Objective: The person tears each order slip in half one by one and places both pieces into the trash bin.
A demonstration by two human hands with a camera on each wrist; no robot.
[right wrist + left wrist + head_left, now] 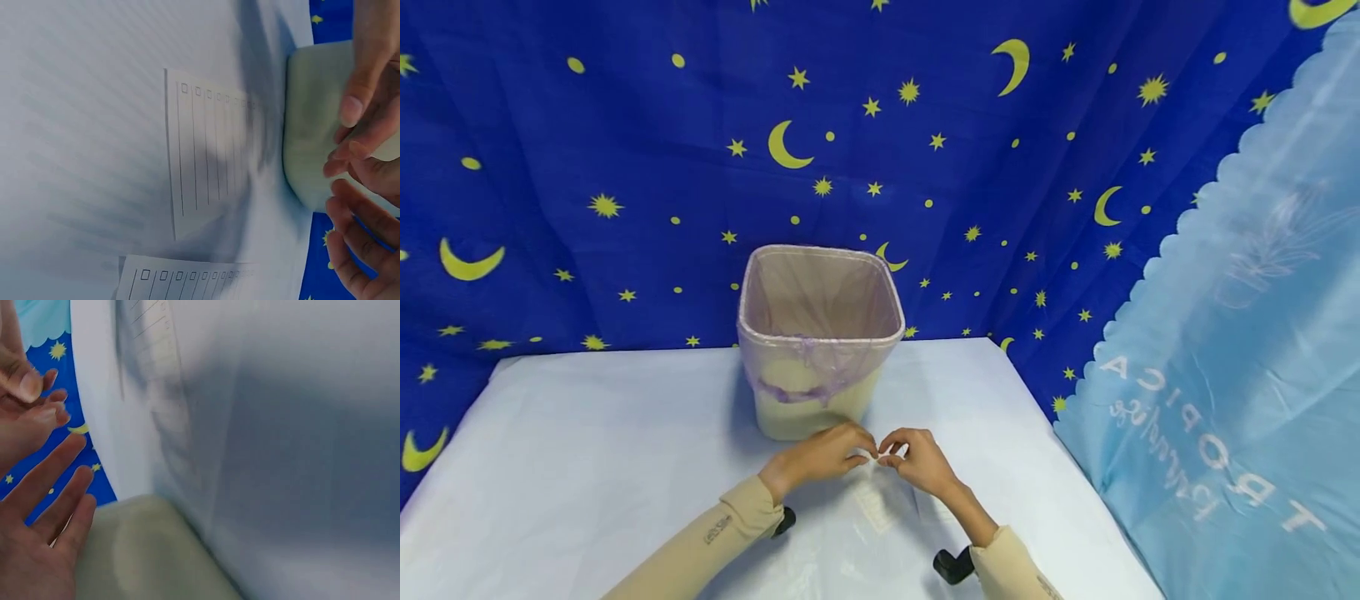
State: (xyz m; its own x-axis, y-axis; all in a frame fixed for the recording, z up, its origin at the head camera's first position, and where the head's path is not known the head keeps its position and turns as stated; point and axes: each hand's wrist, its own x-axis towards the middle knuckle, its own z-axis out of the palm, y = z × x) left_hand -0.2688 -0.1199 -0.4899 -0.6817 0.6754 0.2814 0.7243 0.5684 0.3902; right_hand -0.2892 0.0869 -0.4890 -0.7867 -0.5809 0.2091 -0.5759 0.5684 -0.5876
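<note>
My left hand [831,454] and right hand [922,460] meet fingertip to fingertip just in front of the bin, over the white table. Thumb and forefinger of each hand pinch at a tiny white piece [880,457], mostly hidden by the fingertips; I cannot tell what kind of thing it is. The other fingers of the left hand [47,512] spread loosely in the left wrist view. Beneath the hands lie a lined paper sheet with checkboxes [203,150] and a second such sheet [181,281] beside it.
A cream waste bin [816,408] with a thin purple liner [805,367] folded over its rim stands at the back of the table [610,450]. Behind hangs a blue star-and-moon cloth [865,100]; a light blue cloth [1240,375] hangs on the right. Black wrist mounts [953,567] sit under the sleeves.
</note>
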